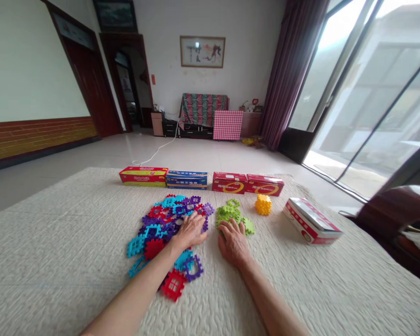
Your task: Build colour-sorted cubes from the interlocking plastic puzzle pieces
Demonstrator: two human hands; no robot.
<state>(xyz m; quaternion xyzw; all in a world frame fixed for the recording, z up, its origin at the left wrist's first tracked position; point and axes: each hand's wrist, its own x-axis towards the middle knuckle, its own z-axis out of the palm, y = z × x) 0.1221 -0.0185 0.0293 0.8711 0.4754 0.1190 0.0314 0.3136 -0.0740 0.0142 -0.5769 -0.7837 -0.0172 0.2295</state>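
From where I stood, the left hand (192,229) lay over the mixed pile of toy tiles (154,249), fingers loosely spread. The right hand (234,240) touched the green tiles (227,212), its fingers slightly curled (whether either gripped a piece, I couldn't tell).

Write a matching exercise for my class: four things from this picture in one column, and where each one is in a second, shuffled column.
Column 1
1. Left hand
2. Right hand
3. Yellow-orange stack
4. Blue box

Column 2
A. Touching the green pieces
B. Next to the red-and-yellow box
C. On the mixed-colour pile
D. Between the green pieces and the white-topped box

Pairs: 1-C, 2-A, 3-D, 4-B
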